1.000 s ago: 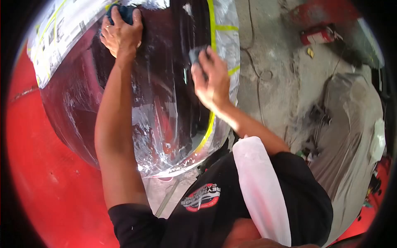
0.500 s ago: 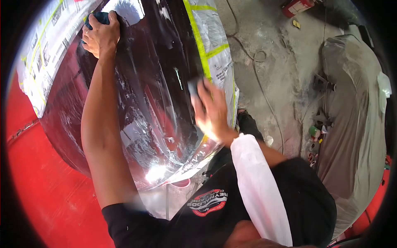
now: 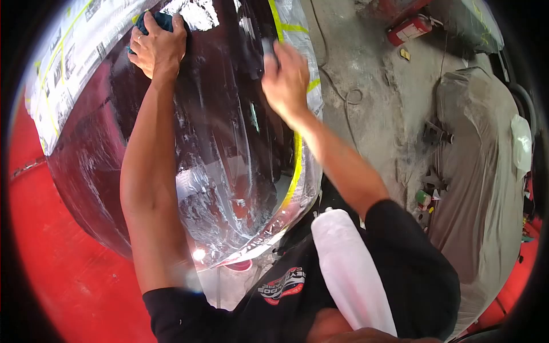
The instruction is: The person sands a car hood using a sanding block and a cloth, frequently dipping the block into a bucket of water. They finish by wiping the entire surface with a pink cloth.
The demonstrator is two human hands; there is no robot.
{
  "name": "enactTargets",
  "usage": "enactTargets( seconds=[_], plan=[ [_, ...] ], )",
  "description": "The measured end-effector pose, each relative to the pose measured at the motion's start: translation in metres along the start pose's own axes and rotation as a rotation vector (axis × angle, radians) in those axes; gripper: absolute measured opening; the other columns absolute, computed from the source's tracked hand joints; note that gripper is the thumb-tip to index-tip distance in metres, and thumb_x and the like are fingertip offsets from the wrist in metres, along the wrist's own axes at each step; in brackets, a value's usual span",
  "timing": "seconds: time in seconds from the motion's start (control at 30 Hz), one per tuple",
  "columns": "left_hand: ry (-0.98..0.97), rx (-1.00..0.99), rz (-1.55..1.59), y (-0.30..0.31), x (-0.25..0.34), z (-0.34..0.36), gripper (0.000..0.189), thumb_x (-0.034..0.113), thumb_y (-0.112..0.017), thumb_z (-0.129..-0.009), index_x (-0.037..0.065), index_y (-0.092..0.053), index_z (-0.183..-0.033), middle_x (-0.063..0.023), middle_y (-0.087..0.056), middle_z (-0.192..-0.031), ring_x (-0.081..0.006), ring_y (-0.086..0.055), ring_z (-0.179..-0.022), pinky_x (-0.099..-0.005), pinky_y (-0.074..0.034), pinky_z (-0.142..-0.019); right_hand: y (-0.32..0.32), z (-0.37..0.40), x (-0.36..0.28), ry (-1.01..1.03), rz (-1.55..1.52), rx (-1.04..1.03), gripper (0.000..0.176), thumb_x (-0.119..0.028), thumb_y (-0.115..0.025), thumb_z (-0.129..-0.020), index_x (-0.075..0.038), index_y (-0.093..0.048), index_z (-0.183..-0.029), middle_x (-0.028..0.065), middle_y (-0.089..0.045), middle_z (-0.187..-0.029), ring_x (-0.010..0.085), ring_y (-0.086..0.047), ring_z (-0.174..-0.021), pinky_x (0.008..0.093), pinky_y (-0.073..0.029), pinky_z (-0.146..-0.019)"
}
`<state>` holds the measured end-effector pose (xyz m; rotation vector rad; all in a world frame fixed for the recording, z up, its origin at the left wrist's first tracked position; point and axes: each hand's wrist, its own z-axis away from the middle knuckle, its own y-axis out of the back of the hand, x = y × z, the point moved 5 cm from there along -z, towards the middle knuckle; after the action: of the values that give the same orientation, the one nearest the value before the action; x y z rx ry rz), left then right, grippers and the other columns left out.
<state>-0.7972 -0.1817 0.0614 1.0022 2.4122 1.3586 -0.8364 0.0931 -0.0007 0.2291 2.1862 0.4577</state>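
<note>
A dark maroon car body panel (image 3: pixel 206 123), wet and glossy with whitish streaks, lies in front of me. Near its upper left part, my left hand (image 3: pixel 159 48) is closed over a dark teal cloth or sponge (image 3: pixel 163 22) and rests on the surface. My right hand (image 3: pixel 287 80) is over the panel's right edge, its fingers bent around a small grey pad (image 3: pixel 267 48). That pad is blurred and mostly covered by the fingers. Masking paper (image 3: pixel 293 43) with yellow-green tape (image 3: pixel 296 166) borders the panel on the right, and more printed masking paper (image 3: pixel 63 63) covers the left side.
Red surfaces (image 3: pixel 74 246) flank the panel at left. A hose (image 3: pixel 347 106) runs along the concrete floor at right. Farther right are a fire extinguisher (image 3: pixel 410 30) and a large object under a grey-brown cover (image 3: pixel 474 171). A white cloth-like roll (image 3: pixel 351 263) hangs over my chest.
My right hand has moved away from my body along the panel's right edge, with the grey pad. My left hand stays on the cloth or sponge; the whole view has shifted slightly.
</note>
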Motion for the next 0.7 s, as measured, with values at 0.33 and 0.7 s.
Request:
enactTargets(
  seconds=[0.33,0.7],
  plan=[
    [0.037,-0.004,0.010,0.004,0.005,-0.002,0.076,0.062,-0.052,-0.092,0.019,-0.040,-0.153,-0.0237,-0.038,-0.156,-0.0363,-0.030,-0.148,-0.0555,-0.019,-0.121,-0.020,-0.026,0.014,-0.036,-0.018,-0.084,0.032,-0.016,-0.063,-0.094,0.005,-0.064,-0.119,0.0249,-0.063,-0.121,0.0435,-0.057,-0.113,0.0508,-0.045,-0.099],
    [0.038,0.039,-0.014,0.003,0.003,0.000,0.074,0.062,-0.054,-0.092,0.021,-0.041,-0.152,-0.0223,-0.040,-0.154,-0.0367,-0.034,-0.146,-0.0565,-0.022,-0.119,-0.041,-0.067,0.020,-0.016,-0.064,-0.121,0.031,-0.019,-0.061,-0.095,0.003,-0.064,-0.117,0.0225,-0.066,-0.118,0.0413,-0.059,-0.110,0.0506,-0.046,-0.097]
  ],
)
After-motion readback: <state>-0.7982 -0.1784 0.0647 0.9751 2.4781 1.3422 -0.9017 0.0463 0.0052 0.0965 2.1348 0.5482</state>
